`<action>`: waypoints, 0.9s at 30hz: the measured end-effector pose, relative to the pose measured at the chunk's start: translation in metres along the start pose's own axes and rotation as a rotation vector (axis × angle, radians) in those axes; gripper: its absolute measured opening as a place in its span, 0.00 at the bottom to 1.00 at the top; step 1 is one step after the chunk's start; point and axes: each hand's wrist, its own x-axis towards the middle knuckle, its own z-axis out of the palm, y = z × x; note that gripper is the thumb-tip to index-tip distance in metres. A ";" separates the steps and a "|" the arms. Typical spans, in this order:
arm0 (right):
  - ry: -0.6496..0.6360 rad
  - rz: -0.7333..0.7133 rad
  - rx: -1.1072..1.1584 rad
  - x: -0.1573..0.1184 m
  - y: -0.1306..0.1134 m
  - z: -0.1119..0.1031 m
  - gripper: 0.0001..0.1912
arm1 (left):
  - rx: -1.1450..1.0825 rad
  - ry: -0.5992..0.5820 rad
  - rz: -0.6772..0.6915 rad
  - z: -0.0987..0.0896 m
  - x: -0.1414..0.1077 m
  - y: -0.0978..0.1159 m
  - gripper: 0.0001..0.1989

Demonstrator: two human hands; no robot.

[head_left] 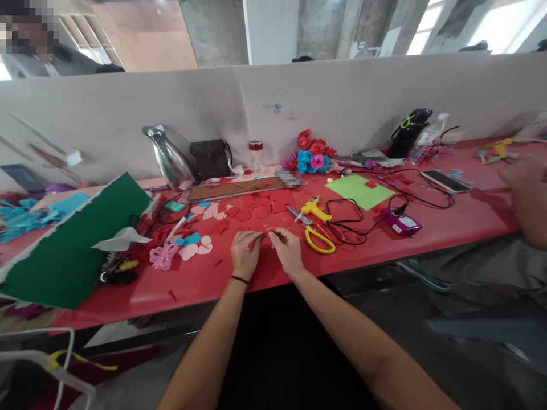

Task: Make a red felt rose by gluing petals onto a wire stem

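Near the front edge of the red table, my left hand and my right hand meet fingertip to fingertip. Both are closed, pinching a small red paper piece that the fingers partly hide. Just beyond them lie red paper petals, with pink paper petals off to the left. Yellow-handled scissors rest close to my right hand, touching or almost touching a yellow glue gun. A pink looped flower shape lies left of my left hand.
A green board leans at the left. Along the back partition stand a metal jug, a glass jar and paper flowers. A black cable runs to a purple box. At the right edge a co-worker's hand is near another glue gun.
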 end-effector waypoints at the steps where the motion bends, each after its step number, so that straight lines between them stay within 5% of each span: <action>1: -0.001 0.000 0.003 0.000 0.000 0.000 0.08 | 0.002 0.004 0.003 0.000 0.000 0.000 0.06; 27: 0.025 0.038 0.081 0.002 0.006 0.000 0.07 | 0.065 -0.022 0.022 -0.001 -0.001 0.001 0.08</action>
